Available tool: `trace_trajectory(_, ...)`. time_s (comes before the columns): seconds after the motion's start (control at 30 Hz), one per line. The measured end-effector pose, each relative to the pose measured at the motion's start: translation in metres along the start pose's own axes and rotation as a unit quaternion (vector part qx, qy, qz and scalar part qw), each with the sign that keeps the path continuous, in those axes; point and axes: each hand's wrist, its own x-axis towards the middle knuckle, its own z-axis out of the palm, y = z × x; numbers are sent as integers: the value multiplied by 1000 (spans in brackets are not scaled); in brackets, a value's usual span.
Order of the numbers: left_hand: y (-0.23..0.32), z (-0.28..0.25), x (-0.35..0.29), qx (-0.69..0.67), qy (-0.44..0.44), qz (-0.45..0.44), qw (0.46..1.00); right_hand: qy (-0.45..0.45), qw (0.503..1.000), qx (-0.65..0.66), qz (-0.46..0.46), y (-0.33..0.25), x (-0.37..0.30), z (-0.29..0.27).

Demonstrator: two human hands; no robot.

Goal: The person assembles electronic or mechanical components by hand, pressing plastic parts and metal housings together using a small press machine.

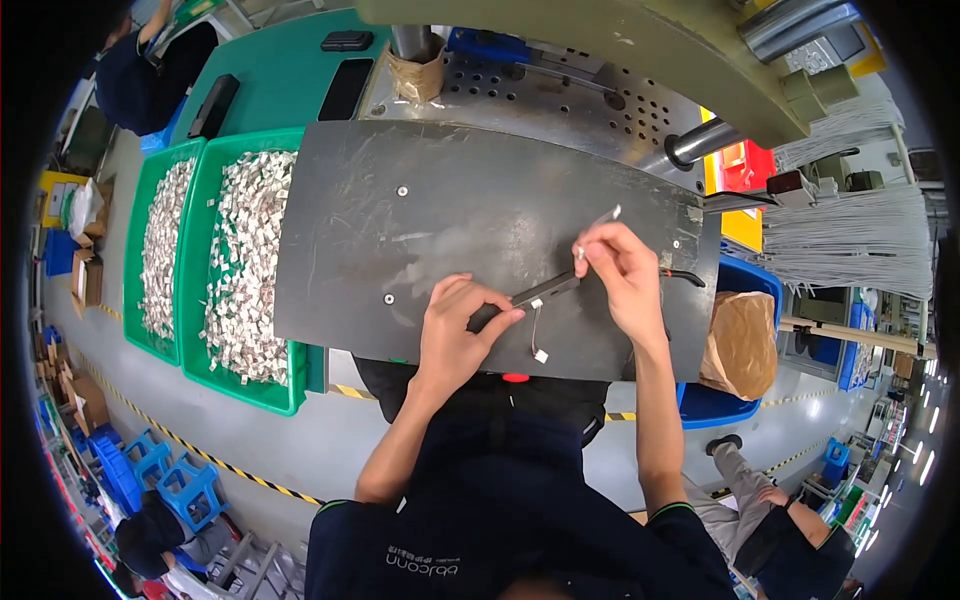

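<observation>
On the dark grey metal work plate (360, 240), my left hand (455, 335) grips one end of a narrow dark bar (545, 291), thumb and fingers closed round it. The bar slants up toward my right hand (622, 275), whose thumb and fingertips pinch a small white connector (581, 254). Above those fingers shows another small white piece (617, 211), blurred. A short thin wire with white connectors (541, 355) at its ends lies between my hands, its upper end against the bar.
Two green bins (297, 375) of small white parts stand at the left. A press with a thick steel post (410, 45) and a perforated bed (500, 85) rises behind the plate. At the right, a blue bin (690, 405) holds brown paper (742, 345), near bundled white wires (850, 240).
</observation>
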Motion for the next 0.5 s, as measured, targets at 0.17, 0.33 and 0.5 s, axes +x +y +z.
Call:
trace_trajectory(0.17,1,0,3,-7,0,-37,999,-2,996,88,-13,16,-26,-5)
trace_trajectory(0.33,-3,4,0,-20,16,-45,999,28,992,-113,-58,13,-32,5)
trace_trajectory(0.5,-2,4,-2,-13,18,-47,999,-9,960,-246,-136,19,-27,9)
